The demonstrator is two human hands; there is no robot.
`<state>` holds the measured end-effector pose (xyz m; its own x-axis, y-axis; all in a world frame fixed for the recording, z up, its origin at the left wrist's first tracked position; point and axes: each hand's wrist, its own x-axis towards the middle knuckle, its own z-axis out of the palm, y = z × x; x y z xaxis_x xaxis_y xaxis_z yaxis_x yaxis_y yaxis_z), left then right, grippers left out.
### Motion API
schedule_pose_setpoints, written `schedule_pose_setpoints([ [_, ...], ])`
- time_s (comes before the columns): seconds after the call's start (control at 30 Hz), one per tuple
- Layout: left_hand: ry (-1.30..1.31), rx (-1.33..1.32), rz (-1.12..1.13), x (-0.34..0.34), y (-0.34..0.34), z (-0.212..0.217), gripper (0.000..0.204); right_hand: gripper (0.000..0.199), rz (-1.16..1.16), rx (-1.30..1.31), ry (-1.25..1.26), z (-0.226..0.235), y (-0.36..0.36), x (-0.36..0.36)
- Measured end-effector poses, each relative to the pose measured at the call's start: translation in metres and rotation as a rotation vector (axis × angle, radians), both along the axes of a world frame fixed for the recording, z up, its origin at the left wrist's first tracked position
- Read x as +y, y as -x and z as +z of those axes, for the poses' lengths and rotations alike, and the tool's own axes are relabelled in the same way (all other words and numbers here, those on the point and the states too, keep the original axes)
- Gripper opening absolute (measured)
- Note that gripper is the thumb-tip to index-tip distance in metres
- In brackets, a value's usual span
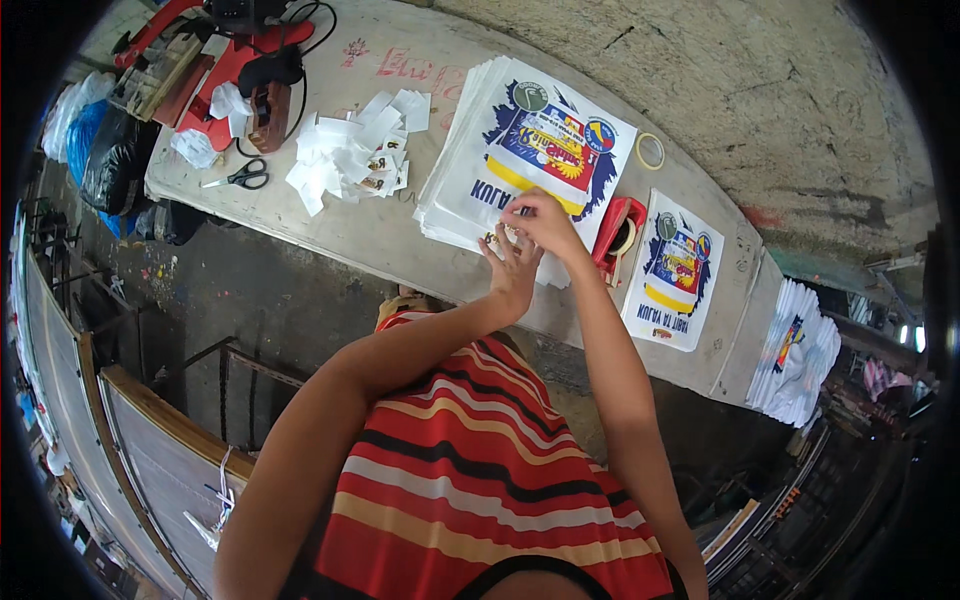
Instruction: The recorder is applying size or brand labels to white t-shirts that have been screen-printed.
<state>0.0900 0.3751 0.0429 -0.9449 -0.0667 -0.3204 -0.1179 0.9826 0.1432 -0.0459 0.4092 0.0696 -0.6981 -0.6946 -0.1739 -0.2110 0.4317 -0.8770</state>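
Printed sheets in a thick stack (520, 150) lie on the worktop (400, 240) at about 12 o'clock from my chest, the top one showing a blue, yellow and red design. My left hand (512, 262) rests on the stack's near edge with fingers spread flat, and just beyond it at 1 o'clock my right hand (545, 222) has its grip pinched on something small at the top sheet; I cannot make out what, since the fingers hide it. At 3 o'clock of the hands sits a red tape dispenser (620, 235), partly covered by my right wrist, then a single printed sheet (675, 270) hanging over the worktop's edge. At 9 o'clock lies a heap of small white paper slips (350, 150), with scissors (240, 178) farther left. Another stack of sheets (800, 355) at far right is blurred by the lens rim.
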Motion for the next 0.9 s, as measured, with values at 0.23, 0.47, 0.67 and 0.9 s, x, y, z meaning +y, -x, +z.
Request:
schedule_pose_setpoints([
  [0.23, 0.054, -0.038, 0.010, -0.002, -0.001, 0.004, 0.076, 0.019, 0.334, 0.020, -0.346, -0.033, 0.007, -0.051],
  [0.47, 0.014, 0.028, 0.013, -0.007, -0.001, 0.001, 0.069, 0.042, 0.294, 0.080, -0.504, -0.019, 0.019, -0.062],
  [0.67, 0.028, -0.075, -0.087, -0.015, 0.001, 0.014, 0.068, 0.025, 0.139, -0.272, -0.257, -0.031, 0.032, -0.042],
  [0.9, 0.041, -0.012, -0.104, -0.017, -0.001, 0.006, 0.072, 0.014, 0.090, -0.297, -0.229, -0.031, 0.001, -0.028],
])
